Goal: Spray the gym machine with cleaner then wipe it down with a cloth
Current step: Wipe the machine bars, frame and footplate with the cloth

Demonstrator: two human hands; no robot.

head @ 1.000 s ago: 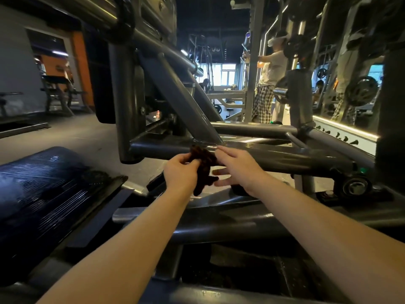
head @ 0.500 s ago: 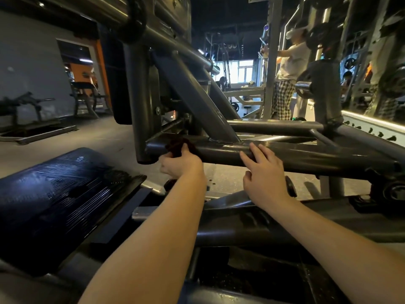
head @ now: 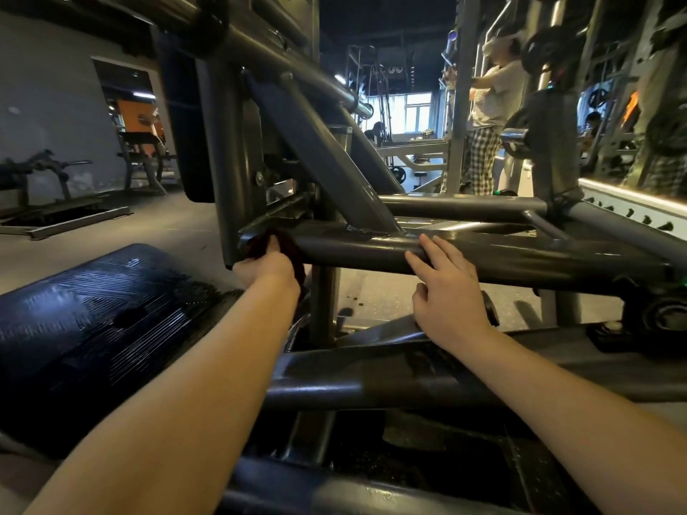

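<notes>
Two hands contacted the bar. Right hand rested on it, fingers straight, holding nothing. Left hand, fingers curled, gripped a dark cloth against the bar's left end beside the upright. A diagonal strut met the bar between the hands. A black pad lay lower left; a person stood beyond.

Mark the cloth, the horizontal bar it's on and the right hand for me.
cloth point(head: 288, 249): head view, dark red fold draped over the bar.
horizontal bar point(head: 357, 249): head view, bare stretch right of the cloth.
right hand point(head: 448, 291): head view, back of the hand.
</notes>
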